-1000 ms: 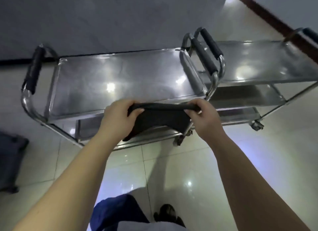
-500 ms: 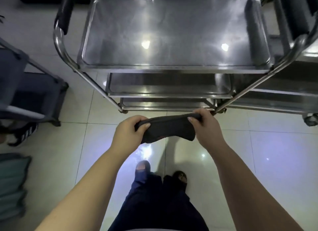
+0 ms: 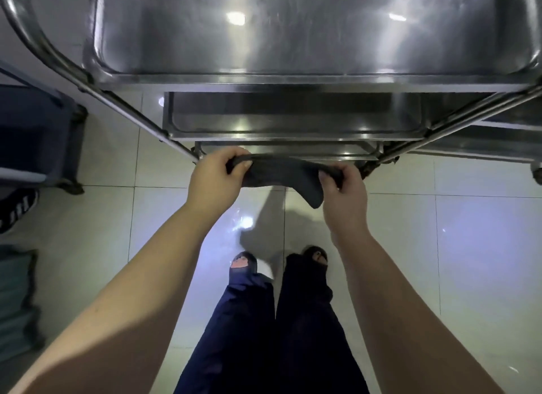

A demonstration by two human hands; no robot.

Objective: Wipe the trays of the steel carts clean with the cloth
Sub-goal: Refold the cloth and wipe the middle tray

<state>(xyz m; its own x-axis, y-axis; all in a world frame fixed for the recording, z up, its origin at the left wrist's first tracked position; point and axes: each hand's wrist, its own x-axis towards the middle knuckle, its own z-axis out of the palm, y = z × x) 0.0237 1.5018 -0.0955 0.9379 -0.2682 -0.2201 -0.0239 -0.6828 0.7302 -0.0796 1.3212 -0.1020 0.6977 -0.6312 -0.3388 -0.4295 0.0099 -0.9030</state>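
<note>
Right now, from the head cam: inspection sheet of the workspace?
Surface: top tray of the steel cart, shiny, light reflections; dirt not discernible.
Job's things: dark cloth stretched between both hands in front of the cart, below the top tray; lower trays partly visible.
Clutter: nothing seen on the trays.
Grippers: left hand grips the cloth's left end, right hand its right end.
Cables: nothing seen.
Surroundings: glossy tiled floor; second cart at right; dark rack and a shoe at left.

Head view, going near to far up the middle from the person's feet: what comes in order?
Feet, cloth gripped between left hand and right hand, lowest tray, middle tray, top tray.
</note>
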